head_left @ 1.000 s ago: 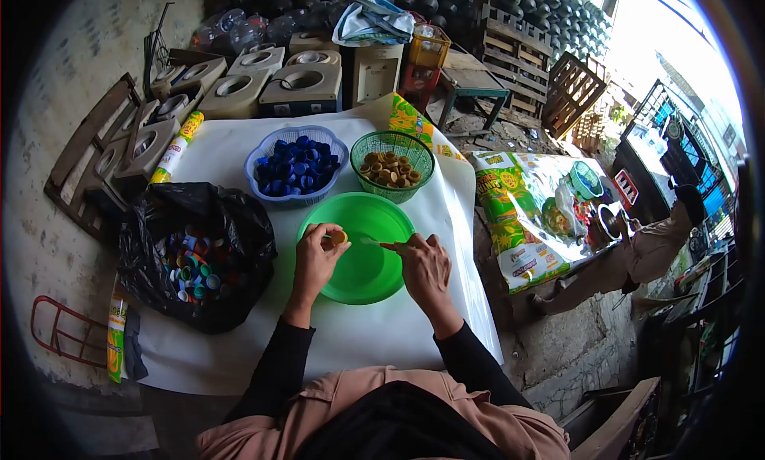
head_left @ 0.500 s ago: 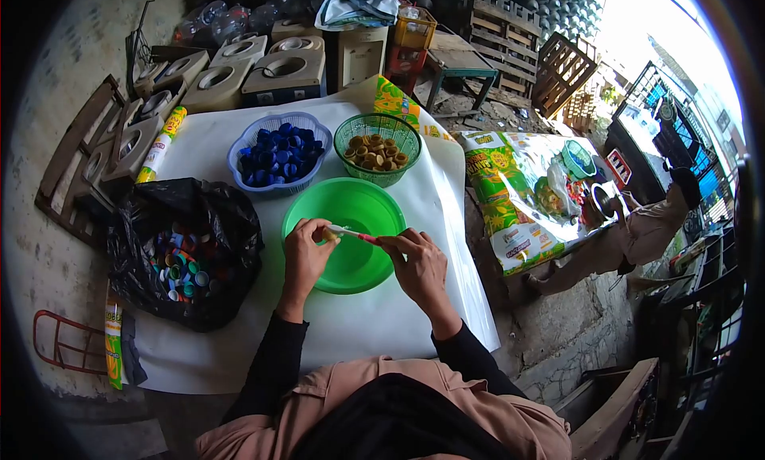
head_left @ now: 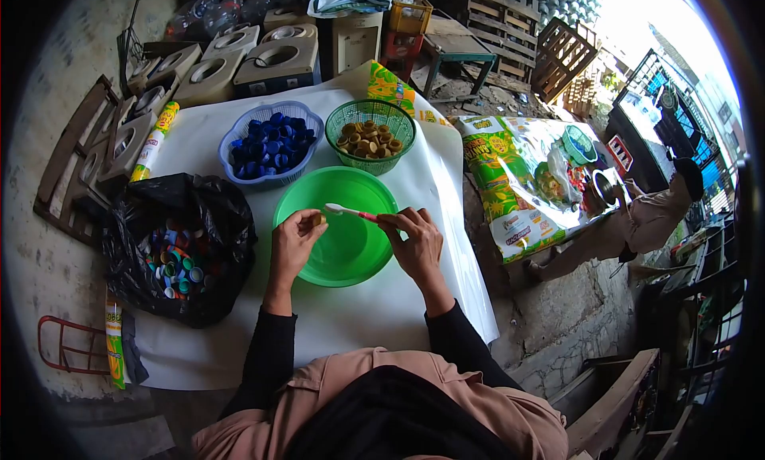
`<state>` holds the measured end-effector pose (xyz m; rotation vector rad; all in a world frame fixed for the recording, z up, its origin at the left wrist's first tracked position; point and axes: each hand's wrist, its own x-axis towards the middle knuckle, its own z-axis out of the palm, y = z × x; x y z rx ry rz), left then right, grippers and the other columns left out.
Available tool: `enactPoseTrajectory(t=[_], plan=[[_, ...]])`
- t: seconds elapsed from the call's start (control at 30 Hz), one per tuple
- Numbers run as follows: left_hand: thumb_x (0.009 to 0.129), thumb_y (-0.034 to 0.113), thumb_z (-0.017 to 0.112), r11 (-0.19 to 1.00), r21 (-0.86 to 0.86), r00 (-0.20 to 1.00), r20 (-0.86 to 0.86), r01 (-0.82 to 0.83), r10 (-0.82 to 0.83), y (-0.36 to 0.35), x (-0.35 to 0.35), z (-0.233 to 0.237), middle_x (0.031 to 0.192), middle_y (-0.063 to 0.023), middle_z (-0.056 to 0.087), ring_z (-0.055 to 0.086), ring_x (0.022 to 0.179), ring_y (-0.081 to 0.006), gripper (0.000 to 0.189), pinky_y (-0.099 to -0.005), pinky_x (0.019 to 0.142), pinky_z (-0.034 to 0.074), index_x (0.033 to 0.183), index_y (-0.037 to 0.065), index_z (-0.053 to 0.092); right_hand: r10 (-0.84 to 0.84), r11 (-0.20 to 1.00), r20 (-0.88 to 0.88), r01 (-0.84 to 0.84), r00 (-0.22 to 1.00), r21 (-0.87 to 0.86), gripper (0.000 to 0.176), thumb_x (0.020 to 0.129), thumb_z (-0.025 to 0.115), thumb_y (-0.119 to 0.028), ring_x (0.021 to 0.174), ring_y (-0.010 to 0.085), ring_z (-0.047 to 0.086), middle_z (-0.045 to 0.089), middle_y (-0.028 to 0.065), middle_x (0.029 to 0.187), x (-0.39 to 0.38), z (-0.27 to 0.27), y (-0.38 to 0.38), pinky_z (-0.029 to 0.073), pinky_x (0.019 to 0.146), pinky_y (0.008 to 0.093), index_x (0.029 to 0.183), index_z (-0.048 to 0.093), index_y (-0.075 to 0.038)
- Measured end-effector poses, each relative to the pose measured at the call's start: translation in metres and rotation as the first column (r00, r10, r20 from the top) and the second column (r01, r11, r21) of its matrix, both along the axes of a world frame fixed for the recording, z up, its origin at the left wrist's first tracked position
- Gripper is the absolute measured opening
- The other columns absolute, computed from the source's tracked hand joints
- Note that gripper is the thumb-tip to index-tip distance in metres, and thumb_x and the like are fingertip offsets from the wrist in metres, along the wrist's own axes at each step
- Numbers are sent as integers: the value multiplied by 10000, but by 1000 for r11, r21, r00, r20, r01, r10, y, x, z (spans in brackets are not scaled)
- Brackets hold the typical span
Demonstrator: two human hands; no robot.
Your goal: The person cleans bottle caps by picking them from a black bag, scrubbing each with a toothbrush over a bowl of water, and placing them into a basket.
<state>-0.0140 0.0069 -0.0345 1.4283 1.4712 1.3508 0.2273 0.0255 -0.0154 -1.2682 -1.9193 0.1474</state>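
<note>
Over the green basin (head_left: 335,273), my left hand (head_left: 296,241) pinches a small brown cap (head_left: 317,219). My right hand (head_left: 416,241) is closed around the red handle of a toothbrush (head_left: 351,212), whose white head points left toward the cap, a small gap apart from it. Behind the basin are a blue basket (head_left: 231,169) holding blue caps (head_left: 272,145) and a green basket (head_left: 374,164) holding brown caps (head_left: 369,139). To the left lies a black plastic bag (head_left: 231,261) with mixed coloured caps (head_left: 179,265) inside.
White sheeting (head_left: 351,340) covers the table. At the right, a second table (head_left: 510,213) bears a green basket (head_left: 579,144) and bags, and a person (head_left: 653,217) stands beside it. Plastic casings (head_left: 279,66), crates and wooden pallets (head_left: 500,34) stand behind.
The toothbrush head has come away from the cap, and my left hand has drawn slightly left. The whole view has shifted a little.
</note>
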Motion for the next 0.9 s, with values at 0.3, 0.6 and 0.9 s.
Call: enactPoseTrajectory(t=[0.3, 0.6, 0.9], plan=[[901, -15, 698, 994, -39, 992, 84, 98, -94, -3, 0, 2, 1100, -100, 706, 692, 975, -152, 316, -271, 863, 562, 1209, -28, 627, 0, 998, -84, 5, 996, 56, 149, 841, 759, -256, 823, 193, 578, 665, -53, 850, 6, -4, 2, 469, 706, 340, 987, 791, -256], [939, -16, 654, 987, -37, 980, 133, 154, -148, -3, 0, 6, 1130, -92, 686, 683, 1029, -163, 298, -278, 912, 548, 1231, -32, 600, 4, 999, -61, -2, 998, 44, 171, 856, 738, -230, 898, 178, 555, 650, -73, 885, 8, -4, 3, 350, 838, 350, 1012, 779, -289], [1032, 98, 555, 984, -18, 963, 209, 179, -171, -7, 1, 12, 1079, -129, 691, 702, 980, -191, 255, -299, 871, 567, 1244, -40, 590, 49, 997, -150, -39, 987, 68, 159, 847, 752, -212, 880, 197, 552, 645, -41, 887, 2, -10, 6, 378, 825, 367, 1003, 772, -236]])
